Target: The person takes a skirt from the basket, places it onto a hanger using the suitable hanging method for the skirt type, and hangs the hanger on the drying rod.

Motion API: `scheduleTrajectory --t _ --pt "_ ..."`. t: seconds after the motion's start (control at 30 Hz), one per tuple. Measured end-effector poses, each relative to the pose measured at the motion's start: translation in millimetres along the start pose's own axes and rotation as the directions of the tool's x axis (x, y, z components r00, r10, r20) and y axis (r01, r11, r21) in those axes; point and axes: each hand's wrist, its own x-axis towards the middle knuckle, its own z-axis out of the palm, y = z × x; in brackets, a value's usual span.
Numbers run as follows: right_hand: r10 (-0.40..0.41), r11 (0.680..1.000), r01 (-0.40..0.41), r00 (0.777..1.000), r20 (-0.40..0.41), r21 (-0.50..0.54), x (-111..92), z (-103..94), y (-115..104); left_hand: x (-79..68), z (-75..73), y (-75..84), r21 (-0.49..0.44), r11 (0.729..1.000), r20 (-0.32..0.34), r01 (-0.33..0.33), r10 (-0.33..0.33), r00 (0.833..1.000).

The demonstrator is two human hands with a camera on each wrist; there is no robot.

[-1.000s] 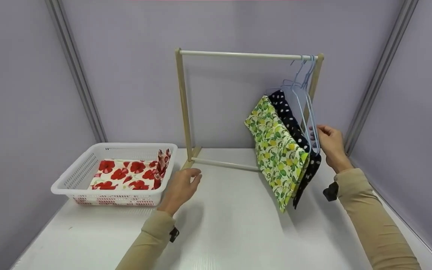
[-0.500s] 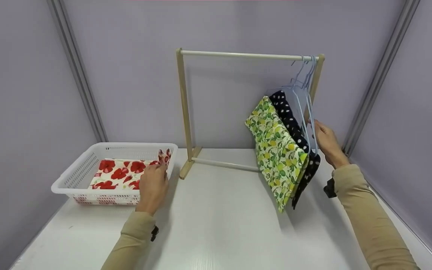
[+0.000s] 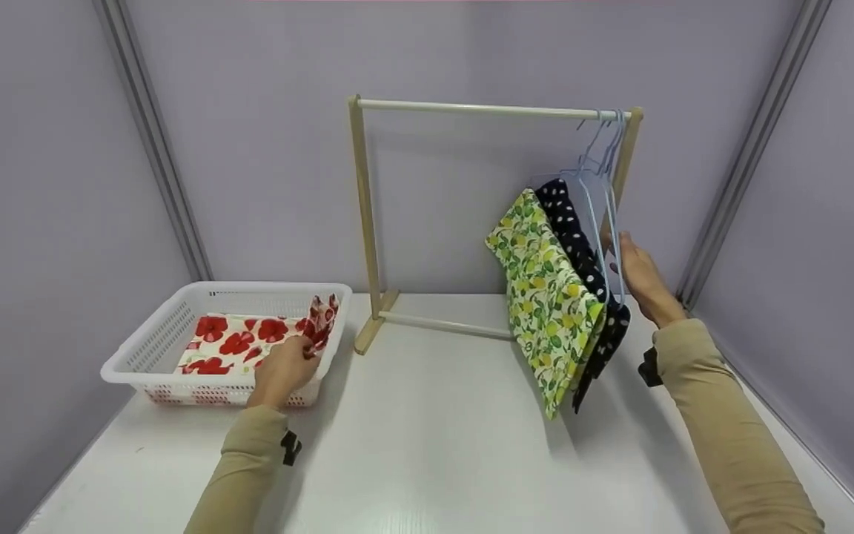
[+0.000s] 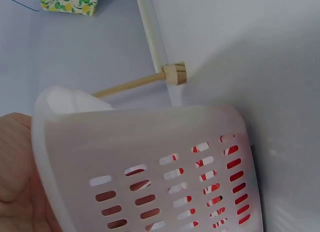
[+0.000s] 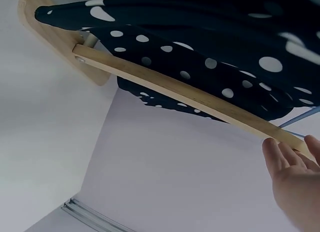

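Note:
In the head view my left hand (image 3: 284, 368) reaches over the near rim of the white basket (image 3: 223, 380). Its fingertips are right at the raised edge of a white cloth with red flowers (image 3: 238, 343); I cannot tell whether they pinch it. The basket wall hides those fingers in the left wrist view. My right hand (image 3: 642, 278) is beside the hangers (image 3: 614, 245), fingers extended. In the right wrist view its fingertips are at the rack's wooden post (image 5: 190, 95). A lemon-print cloth (image 3: 545, 297) and a navy polka-dot cloth (image 3: 564, 219) hang at the rack's right end.
The wooden rack's white top rail (image 3: 471, 109) spans the back, and its lower bar (image 3: 445, 325) runs close above the white table (image 3: 427, 445). Grey-lilac panels (image 3: 442, 215) enclose the back and both sides.
My left hand has moved left from beside the basket to the flowered cloth, then drawn slightly back and down. My right hand's fingers have straightened beside the hangers, which have shifted slightly.

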Motion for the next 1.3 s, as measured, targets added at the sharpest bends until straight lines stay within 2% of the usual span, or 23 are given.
scheduleTrajectory --t 0.07,0.23,0.37,0.47,0.6,0.73,0.83,0.97,1.13,1.3 --pt "-0.001 1.000 0.000 1.000 0.022 0.031 -1.8 2.0 -3.1 2.4 -0.1 -2.0 0.009 1.000 -0.001 0.009 -0.009 1.000" --pt "-0.005 0.994 -0.004 0.997 0.083 0.110 1.5 3.6 7.8 7.0 2.0 -5.4 0.031 0.999 -0.024 0.011 -0.011 1.000" --pt "0.016 0.993 -0.029 0.993 0.113 0.111 7.1 2.2 19.6 7.7 4.8 -7.7 0.039 0.999 -0.045 0.020 -0.019 0.999" --pt "0.025 0.993 -0.039 0.992 0.121 0.108 10.8 1.0 24.3 6.7 6.2 -8.7 0.025 1.000 -0.083 0.010 -0.008 0.996" --pt "0.017 0.992 -0.034 0.990 0.141 0.118 7.9 2.0 17.8 5.2 7.4 -9.9 -0.010 1.000 -0.149 -0.002 0.000 0.989" --pt "0.018 0.990 -0.040 0.987 0.159 0.134 4.2 3.6 11.0 5.6 6.8 -9.7 -0.065 0.997 -0.195 0.049 -0.060 0.979" --pt "0.030 0.988 -0.054 0.986 0.164 0.144 6.5 2.8 13.7 7.7 5.5 -8.2 -0.141 0.988 -0.251 0.070 -0.104 0.962" --pt "0.028 0.986 -0.054 0.987 0.161 0.159 13.8 -0.2 23.9 10.8 3.3 -5.6 -0.274 0.961 -0.343 0.028 -0.124 0.931" --pt "0.017 0.986 -0.043 0.987 0.158 0.159 18.1 -3.3 30.9 14.5 -1.5 -0.9 -0.443 0.896 -0.360 -0.003 -0.175 0.916" --pt "0.023 0.989 -0.046 0.987 0.159 0.142 17.6 -3.5 30.7 16.2 -9.5 6.9 -0.538 0.842 -0.410 -0.037 -0.222 0.885"
